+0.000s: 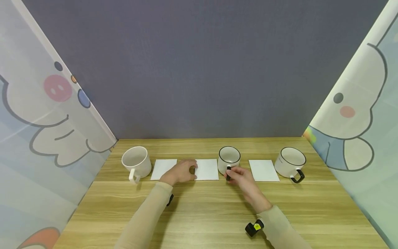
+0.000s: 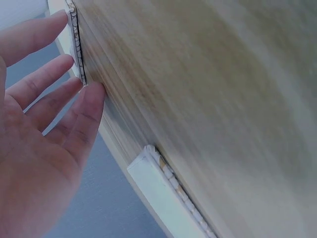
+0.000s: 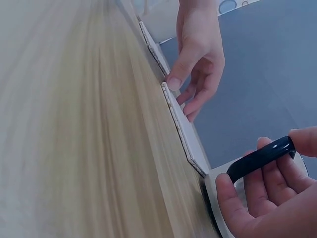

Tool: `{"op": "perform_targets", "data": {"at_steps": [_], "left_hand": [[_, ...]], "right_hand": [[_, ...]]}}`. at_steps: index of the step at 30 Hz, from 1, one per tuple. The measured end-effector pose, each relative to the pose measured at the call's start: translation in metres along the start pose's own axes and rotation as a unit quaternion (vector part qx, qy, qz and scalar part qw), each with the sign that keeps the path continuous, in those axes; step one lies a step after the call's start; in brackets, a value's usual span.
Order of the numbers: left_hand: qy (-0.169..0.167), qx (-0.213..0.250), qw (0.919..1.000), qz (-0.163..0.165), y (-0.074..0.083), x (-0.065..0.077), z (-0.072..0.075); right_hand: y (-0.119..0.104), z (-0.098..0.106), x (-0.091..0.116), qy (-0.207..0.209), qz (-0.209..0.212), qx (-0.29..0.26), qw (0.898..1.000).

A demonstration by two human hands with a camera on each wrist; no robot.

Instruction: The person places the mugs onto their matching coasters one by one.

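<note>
My right hand pinches the black handle of a white mug with a black rim. The mug stands upright, beside the right edge of the middle white square board. At that board's left edge is my left hand, thumb and fingers spread apart; the right wrist view shows its thumb against the board's near corner. In the left wrist view the fingers are loosely extended toward the board's edge.
A second white board lies left, partly behind my left hand, and a third lies right. An all-white mug stands far left; another black-rimmed mug stands far right. A grey panel rises behind the wooden table.
</note>
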State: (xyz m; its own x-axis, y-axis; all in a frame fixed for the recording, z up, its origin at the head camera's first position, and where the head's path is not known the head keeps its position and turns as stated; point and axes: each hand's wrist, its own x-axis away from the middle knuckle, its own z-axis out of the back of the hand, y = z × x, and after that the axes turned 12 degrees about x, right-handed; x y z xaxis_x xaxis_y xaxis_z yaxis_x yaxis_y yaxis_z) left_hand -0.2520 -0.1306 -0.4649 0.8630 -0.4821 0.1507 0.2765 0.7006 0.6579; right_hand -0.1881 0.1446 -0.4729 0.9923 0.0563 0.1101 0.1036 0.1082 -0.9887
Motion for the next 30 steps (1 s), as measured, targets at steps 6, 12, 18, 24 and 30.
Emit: {"op": "perform_targets", "data": {"at_steps": [6, 12, 18, 24, 30], "left_hand": [[-0.001, 0.01, 0.9999, -0.008, 0.0, 0.001, 0.0], [-0.001, 0.014, 0.9999, 0.0, -0.001, 0.002, 0.001], [0.003, 0.014, 0.9999, -0.002, -0.003, 0.001, 0.002], [0.005, 0.015, 0.9999, -0.001, -0.003, 0.0, 0.002], [0.006, 0.018, 0.9998, 0.0, -0.003, 0.0, 0.001]], "right_hand": [[0.0, 0.0, 0.0, 0.004, -0.002, 0.005, 1.0], [-0.001, -0.001, 0.001, 0.007, 0.002, 0.004, 1.0], [-0.005, -0.003, 0.001, 0.011, 0.01, 0.003, 1.0], [-0.011, -0.006, 0.003, 0.014, 0.017, 0.006, 1.0], [-0.018, -0.011, 0.005, 0.018, 0.015, 0.019, 1.0]]}}
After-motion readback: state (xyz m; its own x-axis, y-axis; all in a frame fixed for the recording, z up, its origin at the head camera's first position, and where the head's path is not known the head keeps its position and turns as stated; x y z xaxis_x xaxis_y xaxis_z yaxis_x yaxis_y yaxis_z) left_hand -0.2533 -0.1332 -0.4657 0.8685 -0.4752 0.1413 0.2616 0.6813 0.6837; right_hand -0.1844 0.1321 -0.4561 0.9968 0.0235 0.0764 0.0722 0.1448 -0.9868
